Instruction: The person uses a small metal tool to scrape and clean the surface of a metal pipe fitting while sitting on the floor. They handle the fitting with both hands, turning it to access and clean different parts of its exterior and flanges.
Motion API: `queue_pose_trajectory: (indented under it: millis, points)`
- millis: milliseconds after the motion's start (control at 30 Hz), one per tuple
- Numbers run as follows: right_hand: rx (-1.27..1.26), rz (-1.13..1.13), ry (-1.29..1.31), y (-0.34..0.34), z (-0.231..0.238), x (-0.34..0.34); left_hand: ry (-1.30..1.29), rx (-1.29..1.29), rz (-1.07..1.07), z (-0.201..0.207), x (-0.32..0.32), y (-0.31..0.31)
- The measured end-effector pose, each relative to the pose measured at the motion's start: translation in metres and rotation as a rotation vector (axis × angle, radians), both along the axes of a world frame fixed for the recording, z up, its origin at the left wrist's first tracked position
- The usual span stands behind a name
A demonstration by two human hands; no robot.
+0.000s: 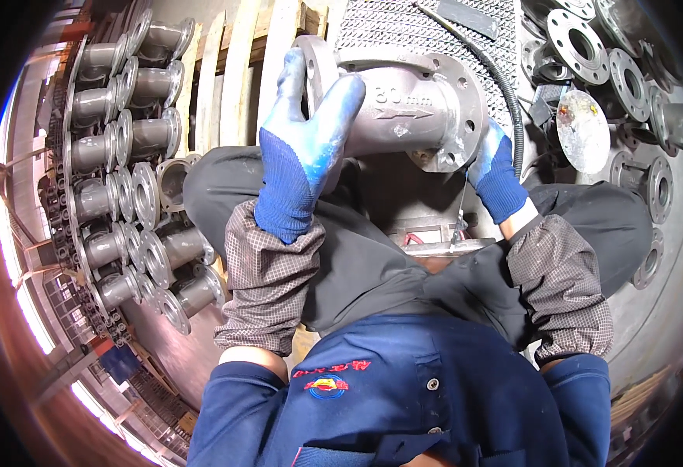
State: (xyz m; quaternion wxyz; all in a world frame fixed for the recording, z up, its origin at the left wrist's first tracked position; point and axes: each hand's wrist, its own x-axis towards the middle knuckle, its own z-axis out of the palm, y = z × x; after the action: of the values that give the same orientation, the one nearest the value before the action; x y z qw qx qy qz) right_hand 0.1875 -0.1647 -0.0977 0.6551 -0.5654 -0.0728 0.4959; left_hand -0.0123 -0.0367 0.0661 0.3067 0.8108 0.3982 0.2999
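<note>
A grey cast-metal valve body (403,109) with a round flange at each end is held up crosswise above my lap, an arrow and lettering raised on its side. My left hand (310,117), in a blue knitted glove with a worn coated palm, grips its left flange, the thumb lying toward the body. On the other side my right hand (497,163), gloved alike, holds the edge of the right flange; most of its fingers are hidden behind the flange. Beneath the casting, between my legs, is a dark space with a metal ledge (450,247) at its near side.
Rows of similar flanged castings (150,86) stand at the left beside a wooden pallet (236,70). Ahead lies a patterned metal mesh surface (388,27) with a black hose (505,86) and a dark flat block (467,17). More flanged castings (579,47) and a spotted pale disc (582,132) are at the right.
</note>
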Motion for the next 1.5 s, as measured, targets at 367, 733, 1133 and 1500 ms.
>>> queue_pose_trajectory:
  millis: [367, 733, 1133, 1500]
  points:
    - [0.281, 0.183, -1.005, 0.001, 0.127, 0.040, -0.098, -0.181, 0.089, 0.005, 0.001, -0.001]
    - [0.178, 0.481, -1.343, 0.020, 0.124, 0.021, 0.216, -0.011, -0.110, 0.024, 0.002, 0.029]
    - [0.255, 0.545, -1.407, 0.041, 0.124, 0.023, 0.070, -0.302, -0.030, 0.020, 0.010, 0.060]
    - [0.210, 0.590, -1.490, 0.050, 0.127, 0.023, -0.023, -0.458, -0.004, 0.023, 0.013, 0.058]
